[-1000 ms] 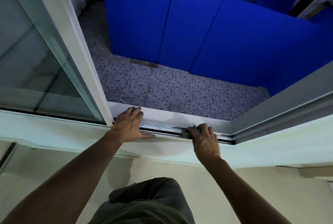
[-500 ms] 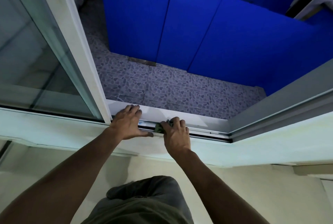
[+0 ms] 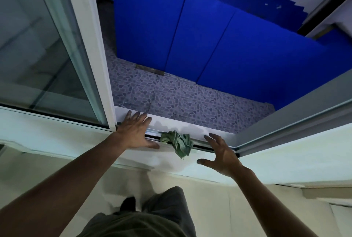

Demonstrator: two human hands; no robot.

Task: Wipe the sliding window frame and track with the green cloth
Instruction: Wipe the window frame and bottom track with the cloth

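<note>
The green cloth (image 3: 178,142) lies crumpled on the window track (image 3: 207,146), one corner hanging over the inner sill edge. Neither hand touches it. My left hand (image 3: 135,131) rests flat across the track just left of the cloth, fingers spread, next to the white sliding sash frame (image 3: 91,55). My right hand (image 3: 222,155) hovers over the sill to the right of the cloth, fingers apart and holding nothing. The white outer ledge (image 3: 190,127) shows a damp patch behind the cloth.
The glass pane (image 3: 38,55) fills the left. The grey fixed frame (image 3: 297,118) runs diagonally at the right and meets the track's end. Outside and below are pebble-pattern floor tiles (image 3: 190,103) and blue panels (image 3: 209,36). My legs stand under the sill.
My right hand slid the cloth leftward along the track, then let go of it and drew back to the right, fingers spread. The left hand stayed in place.
</note>
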